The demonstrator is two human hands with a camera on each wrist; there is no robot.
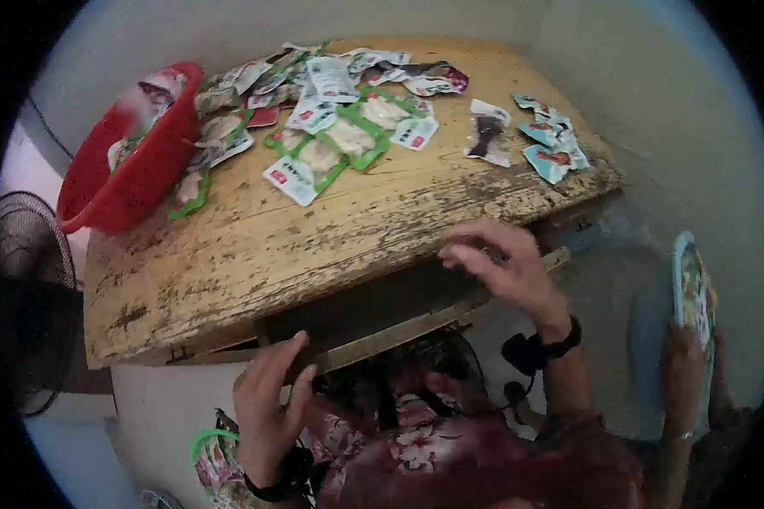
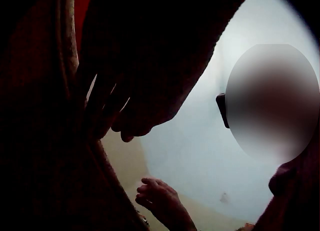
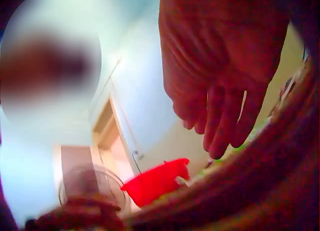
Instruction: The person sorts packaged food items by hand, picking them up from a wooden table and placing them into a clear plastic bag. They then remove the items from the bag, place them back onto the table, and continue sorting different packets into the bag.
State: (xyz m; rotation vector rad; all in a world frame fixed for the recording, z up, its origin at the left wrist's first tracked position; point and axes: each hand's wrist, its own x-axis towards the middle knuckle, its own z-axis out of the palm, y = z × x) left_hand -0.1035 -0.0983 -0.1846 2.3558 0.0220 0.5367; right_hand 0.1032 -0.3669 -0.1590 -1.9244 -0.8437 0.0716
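My left hand (image 1: 267, 407) hovers in front of the wooden table, near the left part of an open drawer (image 1: 399, 335), with fingers apart and nothing in them. Over the drawer's right end, close to the table's front edge, is my right hand (image 1: 509, 267), its fingers loosely bent and holding nothing. In the right wrist view the fingers of that right hand (image 3: 225, 100) hang down, relaxed. Beyond it on the tabletop lie a clear-and-white packet (image 1: 489, 134) with dark contents and several blue-and-white packets (image 1: 554, 144). The left wrist view shows the left hand (image 2: 135, 90) dark against the light.
Green-edged packets (image 1: 348, 136) and others are heaped at the table's back. A red basin (image 1: 115, 187) holding packets stands at its left, beside a fan (image 1: 34, 237). At right, another person's hand (image 1: 683, 365) holds a flat, colourful item (image 1: 694, 288). A green-rimmed bag (image 1: 216, 458) sits below.
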